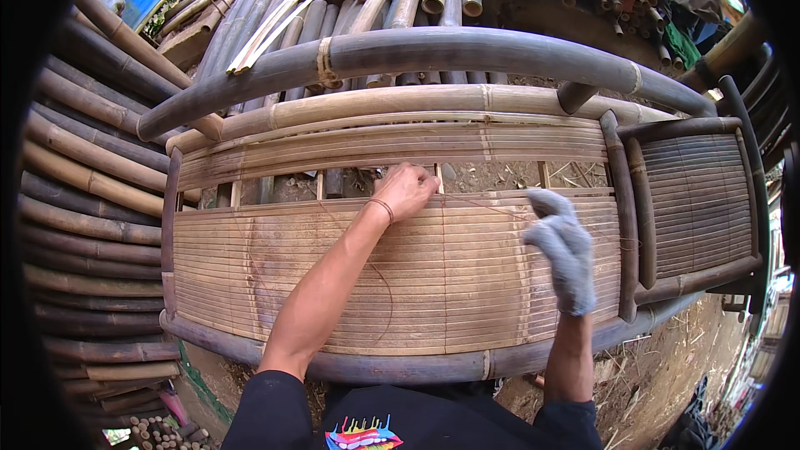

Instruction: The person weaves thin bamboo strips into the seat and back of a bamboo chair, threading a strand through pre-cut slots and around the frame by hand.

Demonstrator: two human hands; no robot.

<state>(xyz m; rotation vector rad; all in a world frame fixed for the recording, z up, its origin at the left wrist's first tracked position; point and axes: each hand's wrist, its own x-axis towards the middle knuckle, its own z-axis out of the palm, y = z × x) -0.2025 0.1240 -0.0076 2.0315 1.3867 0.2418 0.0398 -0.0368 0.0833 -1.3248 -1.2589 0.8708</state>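
Two hands are on a bamboo bench (pixel 400 275), which lies across the middle of my view, its slatted seat toward me and its slatted back beyond. I judge the step in hand to be lacing the slats with a thin reddish cord (pixel 492 207). My bare left hand (pixel 406 190) is curled at the seat's far edge, by the gap under the back, its grip closed on what looks like the cord's end, though the fingertips hide it. My gloved right hand (pixel 563 250) rests on the slats near the armrest, half closed; whether it pinches the cord I cannot tell. The next move, I judge, calls for steady tension and a clean pass through the gap. The slats look pale, even, tightly laid; the frame is darker. Stacked bamboo poles (pixel 83 158) lie around.
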